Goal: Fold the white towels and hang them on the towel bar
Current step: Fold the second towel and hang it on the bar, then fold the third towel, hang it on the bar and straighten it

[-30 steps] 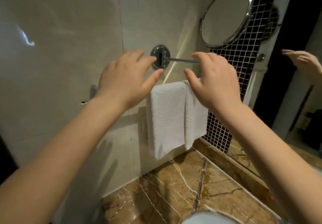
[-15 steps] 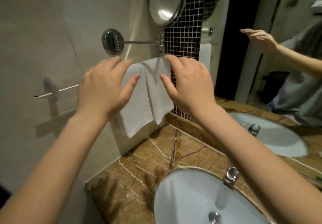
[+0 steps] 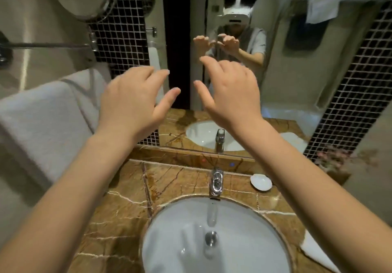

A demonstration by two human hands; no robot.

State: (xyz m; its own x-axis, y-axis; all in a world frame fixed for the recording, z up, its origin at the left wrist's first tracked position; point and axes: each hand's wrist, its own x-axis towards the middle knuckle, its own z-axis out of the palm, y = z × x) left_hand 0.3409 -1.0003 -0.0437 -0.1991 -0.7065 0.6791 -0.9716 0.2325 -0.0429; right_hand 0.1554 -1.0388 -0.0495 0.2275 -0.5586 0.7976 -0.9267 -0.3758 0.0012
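**Hands off the towels, this batch looks done**

Closest to me is the round white ceramic sink (image 3: 254, 241) set in the brown veined marble counter (image 3: 127, 209). Both hands are raised above it: left hand (image 3: 131, 103) and right hand (image 3: 231, 96), fingers (image 3: 148, 74) spread and loose, holding nothing. A second ago those fingers were right at the two folded white terry towels (image 3: 42, 120). Now the view has swung round to the big wall mirror (image 3: 286, 71), and the towels sit off to the left of the left fingertips, untouched. So I'd say the hanging is finished. They drape side by side over a towel bar I can't see, fold on top, long axis running down, loose ends pointing at the counter.
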